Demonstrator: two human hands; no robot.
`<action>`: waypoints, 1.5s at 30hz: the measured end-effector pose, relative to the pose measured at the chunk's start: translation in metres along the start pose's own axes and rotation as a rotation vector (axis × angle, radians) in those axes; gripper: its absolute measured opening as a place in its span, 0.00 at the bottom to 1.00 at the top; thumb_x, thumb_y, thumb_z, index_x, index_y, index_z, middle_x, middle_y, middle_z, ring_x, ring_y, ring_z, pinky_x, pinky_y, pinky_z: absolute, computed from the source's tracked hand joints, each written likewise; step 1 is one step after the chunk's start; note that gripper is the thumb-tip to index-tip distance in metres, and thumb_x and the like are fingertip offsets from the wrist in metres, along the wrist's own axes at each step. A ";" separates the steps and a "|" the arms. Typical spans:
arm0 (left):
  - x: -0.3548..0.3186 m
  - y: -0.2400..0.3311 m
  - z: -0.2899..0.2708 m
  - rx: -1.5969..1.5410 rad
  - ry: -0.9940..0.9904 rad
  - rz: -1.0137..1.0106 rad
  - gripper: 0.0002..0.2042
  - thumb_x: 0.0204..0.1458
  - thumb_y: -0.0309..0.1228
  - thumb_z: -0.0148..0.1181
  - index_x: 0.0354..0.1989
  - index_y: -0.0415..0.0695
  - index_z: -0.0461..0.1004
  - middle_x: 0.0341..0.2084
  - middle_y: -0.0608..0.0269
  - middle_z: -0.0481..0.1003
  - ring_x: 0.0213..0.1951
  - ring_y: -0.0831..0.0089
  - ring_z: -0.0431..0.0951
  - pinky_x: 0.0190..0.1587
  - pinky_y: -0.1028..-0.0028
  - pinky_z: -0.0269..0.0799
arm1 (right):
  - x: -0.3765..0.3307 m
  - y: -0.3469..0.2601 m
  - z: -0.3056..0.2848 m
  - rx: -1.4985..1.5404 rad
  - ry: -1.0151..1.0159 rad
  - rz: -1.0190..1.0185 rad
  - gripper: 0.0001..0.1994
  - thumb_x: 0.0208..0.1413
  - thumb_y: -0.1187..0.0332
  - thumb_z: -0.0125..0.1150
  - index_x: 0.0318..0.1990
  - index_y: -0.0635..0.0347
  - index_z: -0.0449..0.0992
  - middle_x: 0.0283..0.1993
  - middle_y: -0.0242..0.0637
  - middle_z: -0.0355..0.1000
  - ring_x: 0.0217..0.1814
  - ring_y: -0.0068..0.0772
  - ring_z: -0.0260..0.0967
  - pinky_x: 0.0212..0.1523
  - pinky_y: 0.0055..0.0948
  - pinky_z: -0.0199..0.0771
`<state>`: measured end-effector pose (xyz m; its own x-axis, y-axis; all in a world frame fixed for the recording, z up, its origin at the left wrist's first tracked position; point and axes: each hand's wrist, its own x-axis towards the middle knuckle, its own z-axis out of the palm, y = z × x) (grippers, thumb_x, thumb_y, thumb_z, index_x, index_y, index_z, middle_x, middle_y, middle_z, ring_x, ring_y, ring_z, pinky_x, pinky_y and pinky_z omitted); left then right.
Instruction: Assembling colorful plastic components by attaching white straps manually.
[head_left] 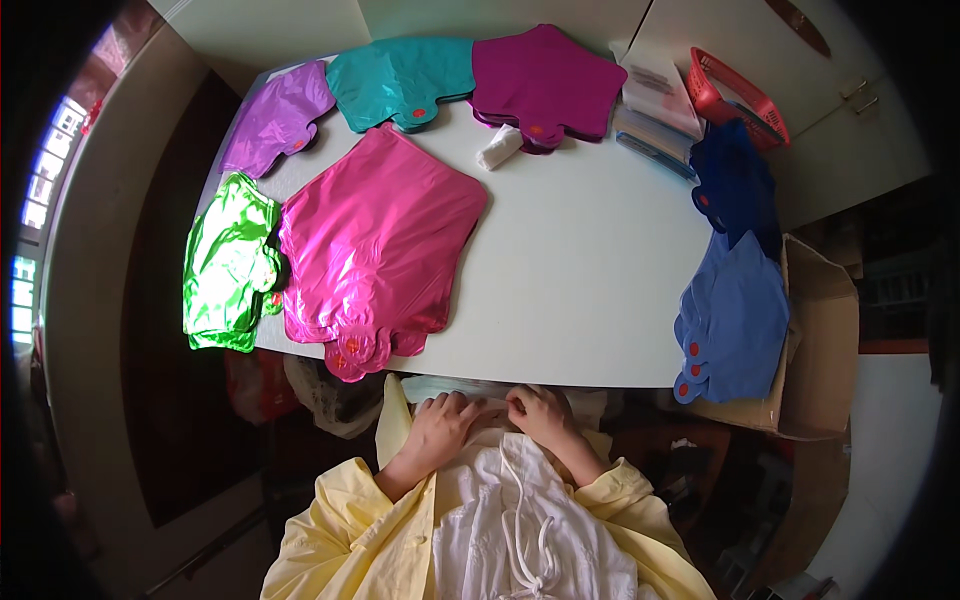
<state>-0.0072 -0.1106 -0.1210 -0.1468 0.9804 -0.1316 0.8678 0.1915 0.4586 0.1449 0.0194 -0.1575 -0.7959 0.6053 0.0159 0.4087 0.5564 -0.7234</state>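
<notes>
My left hand (441, 431) and my right hand (541, 414) are close together over my lap, just in front of the table's near edge. Both have curled, pinched fingers. A pale, thin, translucent sheet, like plastic film (440, 385), lies just beyond the fingers and runs under the table edge. Whatever sits between the fingertips is too small and hidden to make out. Nearest on the table is a stack of shiny pink foil balloons (385, 240), flat, with rounded tabs hanging over the front edge.
Flat foil balloons in green (228, 265), lilac (275, 120), teal (405, 80) and purple (548, 85) line the white table (560, 270). A white roll (499, 148) is near the purple ones. Dark blue (738, 180) and light blue (735, 325) stacks border a cardboard box (822, 345); a red basket (715, 85) stands behind.
</notes>
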 end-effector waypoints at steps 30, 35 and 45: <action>0.001 0.004 -0.004 0.002 -0.030 0.053 0.15 0.48 0.35 0.53 0.46 0.61 0.73 0.32 0.62 0.70 0.35 0.62 0.71 0.37 0.65 0.66 | 0.007 -0.007 0.009 -0.079 0.009 -0.055 0.03 0.41 0.69 0.61 0.23 0.55 0.74 0.24 0.35 0.71 0.24 0.40 0.70 0.25 0.34 0.70; 0.002 0.004 -0.005 -0.025 -0.022 0.046 0.16 0.48 0.34 0.53 0.47 0.57 0.71 0.31 0.60 0.69 0.35 0.62 0.71 0.37 0.64 0.66 | 0.007 -0.003 0.014 -0.089 0.030 -0.065 0.04 0.41 0.70 0.61 0.24 0.55 0.71 0.24 0.36 0.71 0.24 0.40 0.70 0.25 0.35 0.69; 0.001 0.003 -0.003 -0.022 -0.028 0.052 0.16 0.48 0.32 0.52 0.47 0.57 0.71 0.32 0.60 0.68 0.36 0.61 0.71 0.38 0.65 0.66 | 0.005 0.000 0.019 -0.080 0.034 -0.039 0.05 0.41 0.70 0.61 0.25 0.55 0.70 0.24 0.37 0.71 0.25 0.40 0.71 0.25 0.35 0.70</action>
<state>-0.0062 -0.1086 -0.1174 -0.0884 0.9873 -0.1318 0.8632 0.1420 0.4845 0.1328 0.0119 -0.1704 -0.7970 0.6002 0.0674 0.4131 0.6230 -0.6642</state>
